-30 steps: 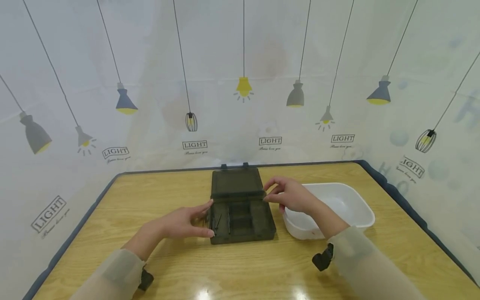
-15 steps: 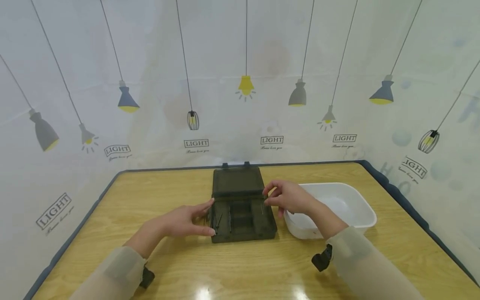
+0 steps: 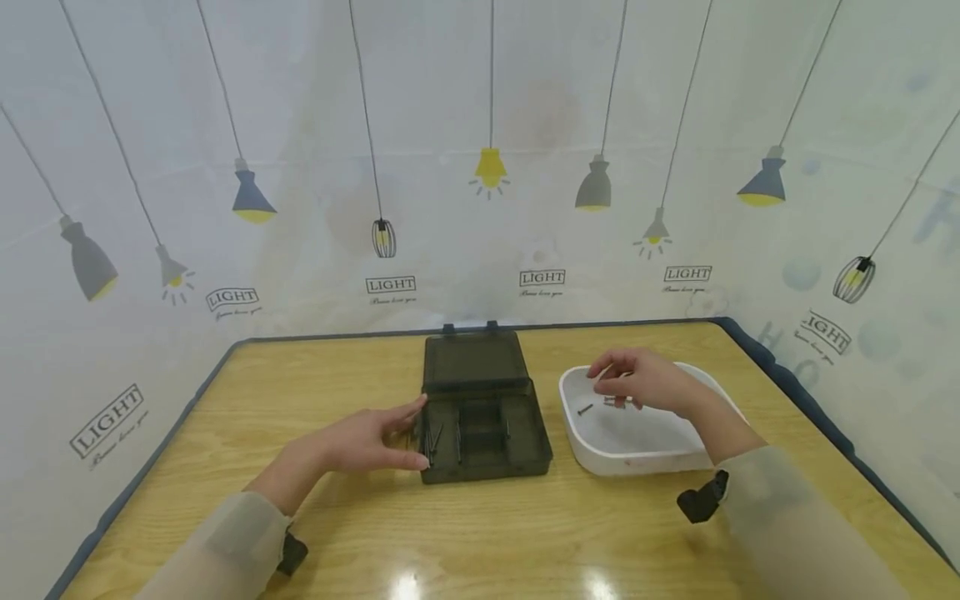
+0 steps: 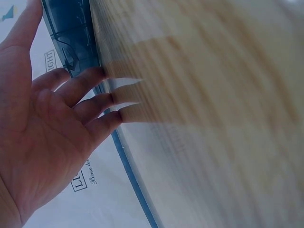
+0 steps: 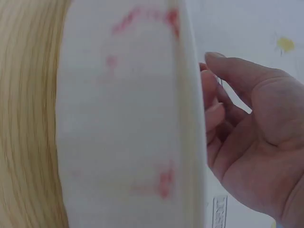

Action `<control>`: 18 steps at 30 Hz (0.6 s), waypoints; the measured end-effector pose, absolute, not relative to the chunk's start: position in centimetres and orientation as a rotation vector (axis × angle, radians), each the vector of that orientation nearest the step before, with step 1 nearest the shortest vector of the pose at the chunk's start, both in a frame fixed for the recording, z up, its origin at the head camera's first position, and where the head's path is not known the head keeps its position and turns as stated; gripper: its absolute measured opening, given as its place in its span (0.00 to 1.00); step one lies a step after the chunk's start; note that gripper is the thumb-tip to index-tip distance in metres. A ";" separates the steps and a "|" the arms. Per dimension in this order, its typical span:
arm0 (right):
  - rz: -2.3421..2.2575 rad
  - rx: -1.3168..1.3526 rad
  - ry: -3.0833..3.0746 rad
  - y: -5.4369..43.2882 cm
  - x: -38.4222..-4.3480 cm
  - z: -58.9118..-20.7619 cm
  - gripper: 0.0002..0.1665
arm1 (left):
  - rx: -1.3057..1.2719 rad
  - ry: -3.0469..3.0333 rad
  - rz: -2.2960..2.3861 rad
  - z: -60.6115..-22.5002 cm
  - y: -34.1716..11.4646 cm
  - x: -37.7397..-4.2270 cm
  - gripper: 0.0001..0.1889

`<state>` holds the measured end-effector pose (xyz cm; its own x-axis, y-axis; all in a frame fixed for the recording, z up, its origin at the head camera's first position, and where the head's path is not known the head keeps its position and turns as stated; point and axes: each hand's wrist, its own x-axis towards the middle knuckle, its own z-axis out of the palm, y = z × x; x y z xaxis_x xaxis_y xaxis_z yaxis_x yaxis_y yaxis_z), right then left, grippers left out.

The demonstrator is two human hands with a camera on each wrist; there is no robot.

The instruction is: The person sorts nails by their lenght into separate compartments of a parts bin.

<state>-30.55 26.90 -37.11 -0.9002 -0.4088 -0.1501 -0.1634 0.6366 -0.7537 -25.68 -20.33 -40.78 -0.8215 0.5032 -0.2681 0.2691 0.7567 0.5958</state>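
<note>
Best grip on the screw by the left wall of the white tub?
Probably a fingertip pinch mid-shank, from above and slightly right: the screw is slender and lies slanted near the left wall of the open-topped white tub.

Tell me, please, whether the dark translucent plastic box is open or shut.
Open: the dark translucent plastic box has its lid folded back, exposing thin metal pieces inside.
</note>
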 end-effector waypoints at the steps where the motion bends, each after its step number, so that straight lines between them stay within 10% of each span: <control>1: -1.104 -0.454 2.553 27.7 -30.7 -37.3 0.18 | 0.586 2.540 0.769 -40.8 -20.3 -25.7 0.59; 18: -1.020 -0.223 2.488 31.5 -31.5 -41.0 0.19 | 0.579 2.547 0.767 -41.1 -20.5 -25.9 0.58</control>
<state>-31.53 31.52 -41.04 -0.8901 -0.3071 -0.3367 0.0176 0.7151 -0.6988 -25.89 -20.46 -41.09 -0.8268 0.4957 -0.2660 0.2663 0.7614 0.5911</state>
